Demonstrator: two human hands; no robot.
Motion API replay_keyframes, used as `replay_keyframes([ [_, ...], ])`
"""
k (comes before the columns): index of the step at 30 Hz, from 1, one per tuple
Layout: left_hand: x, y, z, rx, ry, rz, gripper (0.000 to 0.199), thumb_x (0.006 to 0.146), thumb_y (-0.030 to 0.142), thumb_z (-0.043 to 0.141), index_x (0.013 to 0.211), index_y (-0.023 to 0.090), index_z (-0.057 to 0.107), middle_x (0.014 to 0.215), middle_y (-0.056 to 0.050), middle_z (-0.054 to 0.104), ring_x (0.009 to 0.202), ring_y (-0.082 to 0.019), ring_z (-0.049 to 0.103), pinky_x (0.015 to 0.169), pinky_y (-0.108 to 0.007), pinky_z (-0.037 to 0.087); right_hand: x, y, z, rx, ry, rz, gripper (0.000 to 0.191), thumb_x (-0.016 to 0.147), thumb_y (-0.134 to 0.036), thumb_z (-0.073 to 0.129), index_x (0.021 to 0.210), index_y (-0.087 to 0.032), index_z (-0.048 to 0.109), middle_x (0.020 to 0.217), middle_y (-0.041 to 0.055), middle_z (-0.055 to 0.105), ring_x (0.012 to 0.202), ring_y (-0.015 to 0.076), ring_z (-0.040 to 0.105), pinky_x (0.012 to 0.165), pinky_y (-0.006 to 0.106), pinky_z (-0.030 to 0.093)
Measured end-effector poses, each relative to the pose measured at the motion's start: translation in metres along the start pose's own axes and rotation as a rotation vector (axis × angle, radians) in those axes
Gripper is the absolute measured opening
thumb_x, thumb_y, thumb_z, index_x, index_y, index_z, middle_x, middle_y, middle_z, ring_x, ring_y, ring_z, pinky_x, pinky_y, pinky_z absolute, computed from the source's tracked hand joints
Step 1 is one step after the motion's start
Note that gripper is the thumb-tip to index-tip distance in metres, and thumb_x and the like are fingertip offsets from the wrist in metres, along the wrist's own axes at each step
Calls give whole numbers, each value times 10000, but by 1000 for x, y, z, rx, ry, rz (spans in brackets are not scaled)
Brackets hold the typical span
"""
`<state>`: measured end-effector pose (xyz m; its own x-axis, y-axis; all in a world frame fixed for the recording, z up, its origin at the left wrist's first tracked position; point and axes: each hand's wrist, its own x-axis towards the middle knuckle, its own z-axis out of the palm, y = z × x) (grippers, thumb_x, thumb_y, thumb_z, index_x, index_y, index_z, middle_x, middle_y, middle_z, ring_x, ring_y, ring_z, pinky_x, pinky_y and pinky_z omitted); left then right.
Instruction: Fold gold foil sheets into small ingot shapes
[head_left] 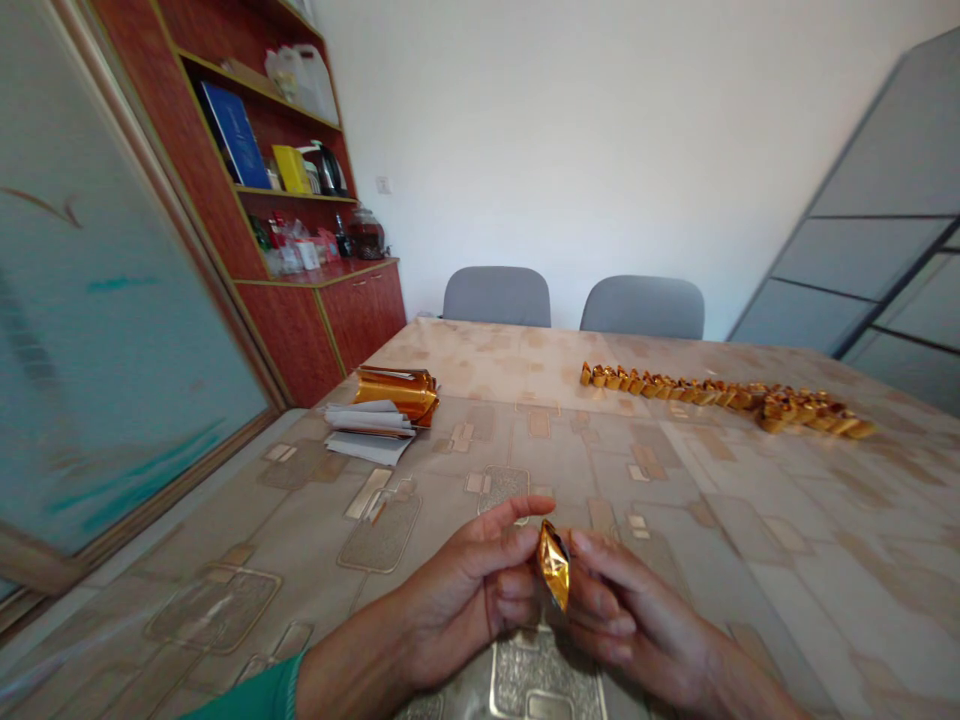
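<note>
Head view shows the left hand [472, 590] and right hand [634, 605] both pinching a folded gold foil piece [556, 572] over the near middle of the patterned table [307, 530], with gold and whitish sheets [394, 395] farther left and lined-up gold pieces [694, 390] far right.

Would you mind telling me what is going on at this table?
A person holds a small shiny gold piece between the left hand and the right hand, above a patterned tablecloth. Folded gold pieces sit in a row farther back on the right; gold and pale sheets lie on the left.
</note>
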<state>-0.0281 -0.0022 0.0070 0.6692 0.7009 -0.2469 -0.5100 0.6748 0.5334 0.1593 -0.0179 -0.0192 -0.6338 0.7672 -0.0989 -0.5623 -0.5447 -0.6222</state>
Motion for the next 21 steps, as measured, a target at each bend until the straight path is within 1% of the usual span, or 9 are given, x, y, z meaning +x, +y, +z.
replay_keyframes([
  [3,0,0,0,47,47,19,562,747,240,878,1216,173,576,781,21,572,534,-23,426,528,-159,298,0,0,-2,13,-49,13,462,947,-382,670,570,-173,501,405,-119,334,319,18,179,330,149,183],
  [6,-1,0,-1,102,81,37,542,750,258,869,1200,176,579,772,24,570,540,-28,438,532,-166,310,0,1,-2,33,-17,-1,387,927,-342,703,617,-166,553,427,-125,354,330,18,165,327,143,193],
  [10,-4,1,1,204,97,65,454,783,291,822,1152,177,583,737,25,568,543,-51,467,547,-188,360,2,3,0,16,51,-13,379,903,-316,734,608,-165,552,431,-122,350,354,23,160,334,142,197],
  [12,-5,2,4,251,88,85,446,764,292,823,1124,181,583,745,26,572,559,-60,483,554,-196,377,2,2,1,14,75,-10,369,888,-318,751,614,-166,556,425,-125,343,359,24,153,336,142,188],
  [16,-6,3,9,342,99,102,418,706,247,825,1042,172,587,741,38,565,543,-49,459,520,-188,351,3,2,2,8,71,19,380,878,-340,759,610,-170,550,416,-127,336,356,22,143,339,146,177],
  [19,-4,2,10,378,153,78,347,702,232,771,981,168,575,688,44,551,516,-49,436,499,-186,334,3,2,1,-31,56,49,392,889,-366,742,609,-171,548,415,-123,334,355,27,163,344,155,178],
  [21,-2,1,10,391,184,58,314,691,229,738,947,172,565,653,45,545,502,-52,427,485,-185,315,3,4,1,-47,51,62,353,892,-366,737,648,-167,579,427,-119,349,360,30,179,351,160,182],
])
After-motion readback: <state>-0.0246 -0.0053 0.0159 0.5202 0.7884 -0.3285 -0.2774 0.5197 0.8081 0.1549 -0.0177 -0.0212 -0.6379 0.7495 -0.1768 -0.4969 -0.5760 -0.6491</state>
